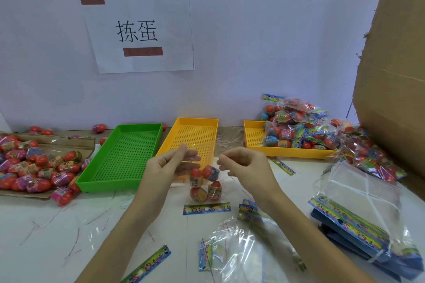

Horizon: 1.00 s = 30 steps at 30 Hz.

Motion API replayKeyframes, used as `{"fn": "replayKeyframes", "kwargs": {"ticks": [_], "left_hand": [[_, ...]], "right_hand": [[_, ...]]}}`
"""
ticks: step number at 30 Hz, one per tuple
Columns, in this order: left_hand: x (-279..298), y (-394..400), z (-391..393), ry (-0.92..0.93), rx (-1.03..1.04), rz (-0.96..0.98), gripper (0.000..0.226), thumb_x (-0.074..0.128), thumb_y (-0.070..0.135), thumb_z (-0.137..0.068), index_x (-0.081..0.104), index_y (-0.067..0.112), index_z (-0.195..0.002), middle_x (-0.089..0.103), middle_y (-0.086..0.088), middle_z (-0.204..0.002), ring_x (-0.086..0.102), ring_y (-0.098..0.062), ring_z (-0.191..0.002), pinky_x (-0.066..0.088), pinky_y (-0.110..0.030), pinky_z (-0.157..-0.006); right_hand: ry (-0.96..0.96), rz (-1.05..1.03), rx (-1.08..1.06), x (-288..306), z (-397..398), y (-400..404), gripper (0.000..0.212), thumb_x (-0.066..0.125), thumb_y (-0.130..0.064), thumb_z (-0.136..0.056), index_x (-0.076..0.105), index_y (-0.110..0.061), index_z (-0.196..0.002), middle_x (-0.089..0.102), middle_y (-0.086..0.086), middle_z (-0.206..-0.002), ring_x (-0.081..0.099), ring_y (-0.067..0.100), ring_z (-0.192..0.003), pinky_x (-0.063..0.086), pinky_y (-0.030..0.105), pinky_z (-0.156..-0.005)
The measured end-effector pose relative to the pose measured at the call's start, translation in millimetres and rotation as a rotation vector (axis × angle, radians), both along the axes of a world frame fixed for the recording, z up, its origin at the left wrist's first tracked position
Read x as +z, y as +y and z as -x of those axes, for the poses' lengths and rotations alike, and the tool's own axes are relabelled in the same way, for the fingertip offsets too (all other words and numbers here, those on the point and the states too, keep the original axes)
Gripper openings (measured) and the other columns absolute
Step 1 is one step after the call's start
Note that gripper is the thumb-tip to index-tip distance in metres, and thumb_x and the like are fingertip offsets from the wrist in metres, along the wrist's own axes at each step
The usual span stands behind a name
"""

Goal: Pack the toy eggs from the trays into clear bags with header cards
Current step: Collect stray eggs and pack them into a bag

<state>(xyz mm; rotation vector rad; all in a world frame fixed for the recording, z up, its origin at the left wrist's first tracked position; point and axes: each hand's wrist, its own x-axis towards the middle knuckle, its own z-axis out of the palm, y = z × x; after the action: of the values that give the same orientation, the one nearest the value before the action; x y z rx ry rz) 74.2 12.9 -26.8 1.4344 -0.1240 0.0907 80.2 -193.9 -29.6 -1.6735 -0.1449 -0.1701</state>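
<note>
1 head-worn wide view, close, looking forward and down over the table (69,225)

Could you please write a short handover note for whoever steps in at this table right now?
Left hand and right hand: both pinch the open top of a clear bag held over the table, its header card at the bottom. Keep that grip.
Four toy eggs show inside the bag.
Done: filled bags piled in and around the right yellow tray.
Green tray and middle yellow tray show no eggs.
Left: seal this bag; loose eggs on cardboard at far left; spare bags stacked at right.
</note>
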Motion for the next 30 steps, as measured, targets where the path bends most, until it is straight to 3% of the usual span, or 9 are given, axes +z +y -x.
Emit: {"fn": "replayKeyframes", "kwargs": {"ticks": [4,10,15,20,30], "left_hand": [[0,8,-2,-0.009,-0.081,-0.071,0.032,0.076,0.025,-0.085,0.079,0.011,-0.113,0.081,-0.008,-0.108,0.076,-0.024,-0.106,0.061,-0.028,-0.093],[-4,7,-1,-0.016,0.004,-0.104,0.025,0.085,0.024,-0.074,0.085,0.014,-0.097,0.081,-0.008,-0.096,0.078,-0.022,-0.094,0.061,-0.024,-0.081],[-8,10,-5,0.041,0.02,-0.056,0.019,0.088,0.02,-0.074,0.085,0.013,-0.091,0.081,-0.013,-0.094,0.078,-0.025,-0.09,0.062,-0.025,-0.077],[-9,16,-8,0.077,-0.02,0.0,0.028,0.092,0.023,-0.064,0.085,0.01,-0.087,0.08,-0.019,-0.091,0.078,-0.021,-0.083,0.06,-0.021,-0.072],[-5,33,-10,-0.002,-0.206,-0.117,0.035,0.09,0.02,-0.068,0.085,0.013,-0.102,0.08,-0.016,-0.104,0.078,-0.025,-0.102,0.06,-0.022,-0.085]], "right_hand": [[0.058,-0.045,0.006,2,-1,-4,0.004,0.073,-0.015,-0.094,0.074,-0.012,-0.096,0.078,0.003,-0.085,0.074,0.016,-0.08,0.058,0.022,-0.068],[0.03,0.041,0.063,3,-1,-7,0.008,0.074,-0.02,-0.093,0.08,-0.025,-0.089,0.076,-0.002,-0.081,0.067,0.007,-0.073,0.056,0.019,-0.068],[0.02,0.078,0.066,4,-2,-12,0.004,0.078,-0.018,-0.09,0.081,-0.02,-0.088,0.076,0.0,-0.079,0.07,0.011,-0.073,0.057,0.021,-0.066],[0.04,0.037,0.12,10,-3,-22,0.006,0.079,-0.016,-0.088,0.083,-0.014,-0.092,0.077,0.007,-0.08,0.071,0.015,-0.073,0.058,0.021,-0.068],[0.044,0.038,0.26,18,0,-37,0.017,0.076,-0.01,-0.09,0.083,-0.019,-0.103,0.08,0.003,-0.099,0.075,0.017,-0.09,0.056,0.018,-0.079]]}}
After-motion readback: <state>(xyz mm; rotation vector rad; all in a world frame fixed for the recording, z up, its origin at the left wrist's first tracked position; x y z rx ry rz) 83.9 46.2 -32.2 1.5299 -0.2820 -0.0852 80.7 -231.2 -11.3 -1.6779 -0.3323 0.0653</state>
